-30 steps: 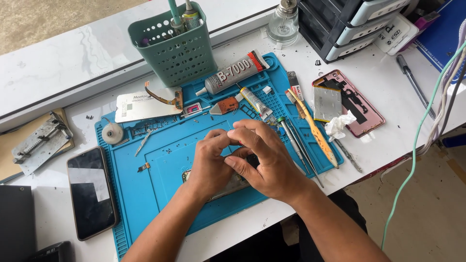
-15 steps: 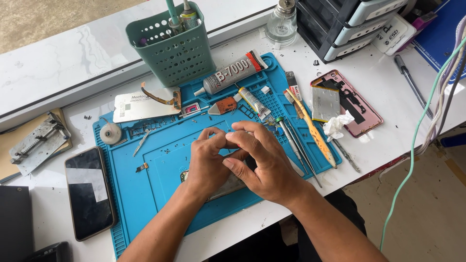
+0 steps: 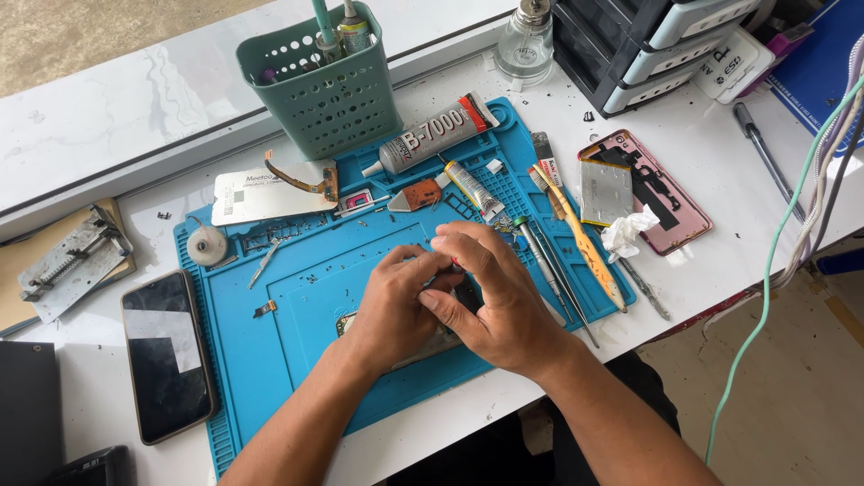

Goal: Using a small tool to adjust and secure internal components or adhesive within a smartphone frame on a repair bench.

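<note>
While both hands meet over blue mat (image 3: 297,297), phone being opened (image 3: 423,346) lies under them, mostly hidden. Long axis seems to run left-right along near edge; hard to tell. Left hand (image 3: 393,310) curled, pressing down on phone. Right hand (image 3: 490,301) curled, fingertips pinching small red-tipped tool at phone; grip partly hidden. Both hands directly above it, equally near. Count: two glue tubes, one large (image 3: 430,137), one small (image 3: 475,192); one green basket (image 3: 328,99); one black phone (image 3: 168,354) off left; one pink phone back (image 3: 661,193) off right.

Two bare forearms, left grip (image 3: 391,306), right grip (image 3: 495,301), no sleeves
</note>
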